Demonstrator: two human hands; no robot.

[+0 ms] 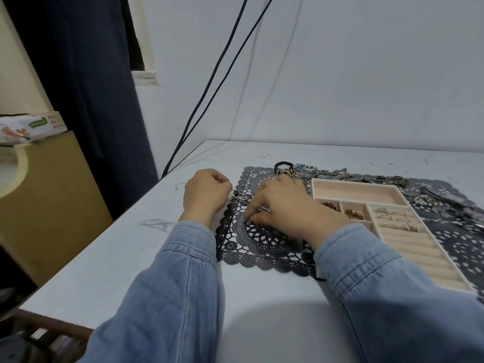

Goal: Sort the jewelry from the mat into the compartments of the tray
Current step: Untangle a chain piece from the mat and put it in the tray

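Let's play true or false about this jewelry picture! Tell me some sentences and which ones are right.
1. The tray sits on the black lace mat. True.
2. The tray's long far compartment is full of necklaces. False: that compartment looks empty.
3. Rings sit in the tray's ring rolls. True.
4. The right hand is inside the tray. False: its fingertips touch the mat, left of the tray.
5. The sleeves are red. False: they are blue denim.
6. The left hand pinches a thin chain. True.
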